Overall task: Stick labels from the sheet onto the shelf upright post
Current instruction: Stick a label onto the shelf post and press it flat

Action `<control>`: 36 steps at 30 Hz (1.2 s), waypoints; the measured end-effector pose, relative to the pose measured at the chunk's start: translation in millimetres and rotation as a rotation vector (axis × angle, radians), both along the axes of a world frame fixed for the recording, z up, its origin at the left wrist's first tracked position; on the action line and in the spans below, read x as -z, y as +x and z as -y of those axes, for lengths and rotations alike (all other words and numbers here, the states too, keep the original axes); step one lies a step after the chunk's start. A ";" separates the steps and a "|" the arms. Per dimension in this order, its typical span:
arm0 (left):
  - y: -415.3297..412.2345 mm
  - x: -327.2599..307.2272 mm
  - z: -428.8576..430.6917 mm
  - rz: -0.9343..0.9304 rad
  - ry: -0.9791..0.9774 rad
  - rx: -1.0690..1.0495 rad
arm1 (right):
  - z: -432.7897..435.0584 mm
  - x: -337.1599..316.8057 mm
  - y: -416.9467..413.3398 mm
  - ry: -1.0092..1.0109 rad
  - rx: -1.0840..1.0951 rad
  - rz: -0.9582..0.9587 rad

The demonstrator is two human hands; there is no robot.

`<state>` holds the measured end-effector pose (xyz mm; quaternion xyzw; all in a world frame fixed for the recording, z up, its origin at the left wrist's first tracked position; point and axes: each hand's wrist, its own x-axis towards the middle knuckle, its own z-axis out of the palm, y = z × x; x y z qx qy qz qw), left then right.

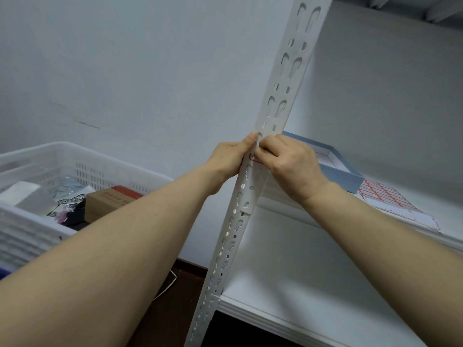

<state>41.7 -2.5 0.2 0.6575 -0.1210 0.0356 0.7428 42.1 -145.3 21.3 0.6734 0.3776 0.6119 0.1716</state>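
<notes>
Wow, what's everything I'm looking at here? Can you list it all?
shelf upright post: one, white, slotted, centre
label: one, red-edged, on the post between the hands
label sheet: one, red and white, on the shelf at right
box: one, blue, behind the right hand
basket: one, white, left
carton: one, brown, in the basket
shelves: at least two, white, right
left hand: grips the post
right hand: pinches the label

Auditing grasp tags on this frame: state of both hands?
Left hand: closed, gripping the shelf upright post.
Right hand: closed, pinching a red-edged label against the post.
</notes>
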 end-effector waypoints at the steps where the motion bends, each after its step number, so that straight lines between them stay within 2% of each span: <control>1: 0.0 0.0 -0.1 0.000 0.003 -0.003 | 0.1 0.2 0.2 -0.006 -0.003 0.004; 16: -0.6 -0.6 0.2 -0.010 -0.021 0.008 | -2.6 -8.4 -5.1 -0.086 0.075 -0.036; 29: 0.7 0.1 0.4 -0.021 0.007 0.005 | -4.5 -11.0 -6.8 0.006 0.113 -0.162; 36: -0.6 -1.9 1.3 -0.021 -0.004 0.008 | -6.8 -11.0 -8.1 -0.013 0.121 -0.153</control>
